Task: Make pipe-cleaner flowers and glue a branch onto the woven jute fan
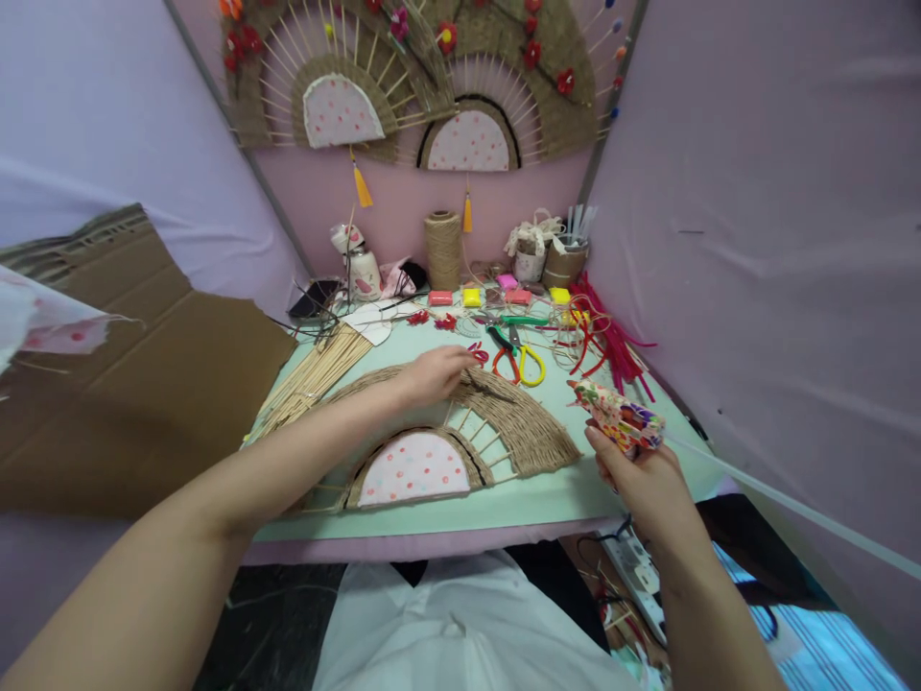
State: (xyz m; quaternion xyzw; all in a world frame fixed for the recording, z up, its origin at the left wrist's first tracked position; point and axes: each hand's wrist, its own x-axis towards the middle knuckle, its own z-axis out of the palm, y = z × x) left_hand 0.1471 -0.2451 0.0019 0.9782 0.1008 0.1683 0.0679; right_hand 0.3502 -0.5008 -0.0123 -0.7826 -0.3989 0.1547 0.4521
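My left hand (437, 372) reaches across the twine-wrapped fan (536, 432), its fingers drawn together at a small red looped flower (479, 353); the fingertips are partly hidden. A dark branch-like line runs over the fan near this hand. The fan lies flat, with thin sticks as ribs and a white half-round centre (415, 468) dotted in pink. My right hand (644, 475) is closed around a floral-patterned glue gun (619, 417), held over the table's right side with its tip pointing left. A long white strand trails from the gun's back to the right.
Scissors (531, 367) and green-handled pliers (525, 321) lie behind the fan. Red pipe cleaners (623, 341) are heaped at right, thin sticks (320, 372) at left. A twine spool (442, 248) stands at the back. Cardboard (144, 384) leans left; a power strip (633, 576) sits below right.
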